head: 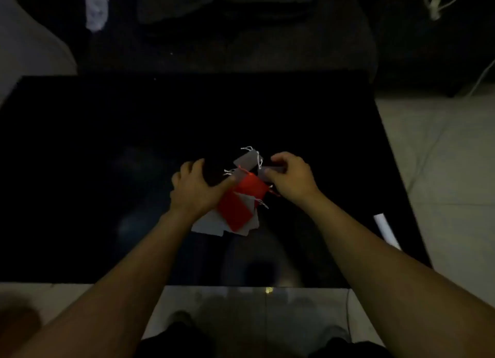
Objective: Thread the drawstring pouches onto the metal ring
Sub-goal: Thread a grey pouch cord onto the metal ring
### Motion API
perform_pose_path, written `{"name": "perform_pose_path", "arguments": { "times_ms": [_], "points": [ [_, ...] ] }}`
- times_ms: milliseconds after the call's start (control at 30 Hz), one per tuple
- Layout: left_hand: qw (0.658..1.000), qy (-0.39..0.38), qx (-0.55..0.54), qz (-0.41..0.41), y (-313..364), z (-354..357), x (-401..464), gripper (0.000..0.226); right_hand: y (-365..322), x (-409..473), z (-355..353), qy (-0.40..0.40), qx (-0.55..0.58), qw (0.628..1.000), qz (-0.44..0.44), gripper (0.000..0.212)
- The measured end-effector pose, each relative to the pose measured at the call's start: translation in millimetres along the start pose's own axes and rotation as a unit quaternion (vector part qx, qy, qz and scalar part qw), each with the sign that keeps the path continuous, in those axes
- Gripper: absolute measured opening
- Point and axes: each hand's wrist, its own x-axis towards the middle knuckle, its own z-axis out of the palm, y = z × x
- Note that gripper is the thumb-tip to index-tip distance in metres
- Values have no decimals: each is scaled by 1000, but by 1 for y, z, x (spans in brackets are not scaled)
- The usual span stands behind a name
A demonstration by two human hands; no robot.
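I count two red pouches in the middle of the frame: one (250, 186) between my hands and one (234, 214) just below it. Around them I make out about four grey-white pouches: one (247, 161) at the top of the pile, one (270, 171) under my right hand (290, 178), and two at the bottom, (207, 225) and (251, 224); the pile overlaps, so that number is uncertain. My left hand (197, 190) makes two hands. There is one black counter (107, 170). I cannot make out a ring in the dim light.
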Motion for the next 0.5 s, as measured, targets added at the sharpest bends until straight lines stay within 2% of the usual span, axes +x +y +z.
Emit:
{"name": "perform_pose_path", "arguments": {
  "times_ms": [67,133,167,267,333,400,500],
  "points": [
    [998,-39,38,-16,-24,30,4,123,29,11,17,-10,-86,996,-20,62],
    [996,-60,67,19,-43,63,9,133,52,22,32,-35,-159,984,-75,79],
    [996,-45,69,41,-50,80,13,132,61,27,42,-37,-172,979,-107,82],
    [993,25,66,90,-61,110,31,123,76,48,61,-37,-186,972,-138,83],
    [989,66,53,118,-68,124,39,120,85,59,72,-42,-237,959,-148,81],
    [986,88,40,135,-70,126,46,114,91,62,77,-33,-286,944,-162,75],
    [984,105,18,143,-72,123,50,111,100,51,77,-6,-287,943,-166,68]
  ]
}}
